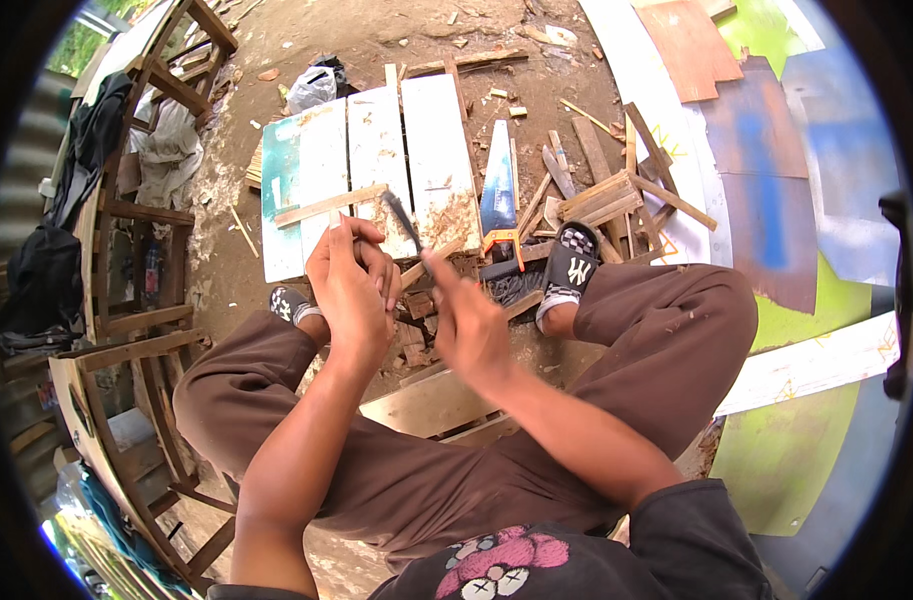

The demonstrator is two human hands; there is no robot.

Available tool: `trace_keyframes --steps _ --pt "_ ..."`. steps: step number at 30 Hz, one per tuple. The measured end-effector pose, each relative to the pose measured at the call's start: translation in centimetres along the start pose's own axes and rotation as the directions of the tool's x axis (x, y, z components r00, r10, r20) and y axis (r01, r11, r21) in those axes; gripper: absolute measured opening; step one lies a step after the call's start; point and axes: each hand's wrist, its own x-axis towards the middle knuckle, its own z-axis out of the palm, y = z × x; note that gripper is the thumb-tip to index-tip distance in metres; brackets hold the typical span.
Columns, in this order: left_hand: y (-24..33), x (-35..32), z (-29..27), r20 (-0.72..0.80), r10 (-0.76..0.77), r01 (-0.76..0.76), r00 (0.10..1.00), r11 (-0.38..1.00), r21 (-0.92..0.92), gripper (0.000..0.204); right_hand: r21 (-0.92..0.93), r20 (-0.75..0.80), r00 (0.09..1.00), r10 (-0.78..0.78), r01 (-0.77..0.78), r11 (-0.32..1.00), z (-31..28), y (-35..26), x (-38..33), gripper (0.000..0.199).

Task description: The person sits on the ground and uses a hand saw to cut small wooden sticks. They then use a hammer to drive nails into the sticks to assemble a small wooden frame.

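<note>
My left hand (351, 275) is raised over my lap, fingers bent and pinched. Whatever lies between them, if anything, is too small to make out. To its right, my right hand (469, 325) is closed round a slim dark tool (404, 220), slightly blurred, whose far end points up and left past my left fingers. Beyond both hands is a low table of white-painted boards (376, 135), with wood shavings on it. A narrow wooden strip (326, 205) lies across the boards, just beyond my left fingertips.
A handsaw (499, 195) with an orange handle lies right of the boards, beside a pile of wood offcuts (601, 200). Wooden frames (141, 320) stand at left. Painted panels (761, 180) lie at right. A plastic bag (311, 90) sits on the dirt ground behind.
</note>
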Motion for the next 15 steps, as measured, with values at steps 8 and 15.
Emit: trace_keyframes --steps 8,15 --pt "0.2 -0.2 0.1 -0.023 -0.015 0.016 1.000 0.999 0.042 0.041 -0.174 -0.044 0.979 0.201 -0.205 0.963 0.3 1.5 0.6 0.058" --pt "0.4 0.1 -0.2 -0.080 -0.034 0.035 0.996 0.999 0.008 0.039 -0.120 -0.005 0.979 0.204 -0.203 0.972 -0.3 1.0 1.1 0.057"
